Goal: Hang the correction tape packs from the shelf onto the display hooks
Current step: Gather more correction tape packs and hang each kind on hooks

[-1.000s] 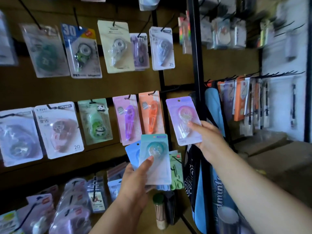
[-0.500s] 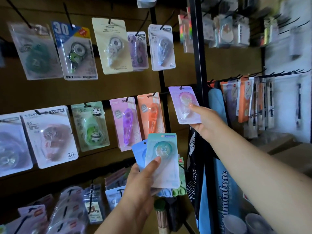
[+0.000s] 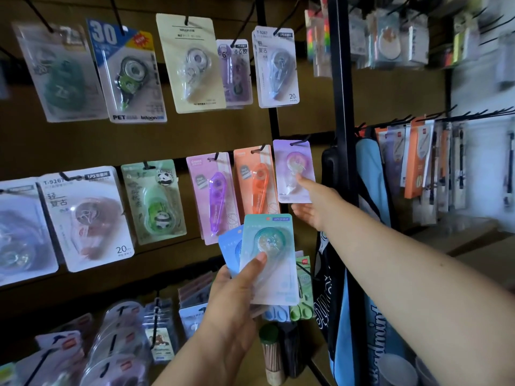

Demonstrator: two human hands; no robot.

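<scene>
Now the right hand (image 3: 315, 207) pinches the lilac carded correction tape pack (image 3: 292, 169), hanging on a black wire hook (image 3: 299, 142); the left hand (image 3: 237, 291) grips a teal pack (image 3: 269, 257) over a blue pack (image 3: 230, 250), thumb pressed on top.

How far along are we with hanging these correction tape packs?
Looks done: lilac pack is on its hook; right hand holds its lower edge. In hand: left hand grips teal pack over blue pack. Left: hang both.
</scene>
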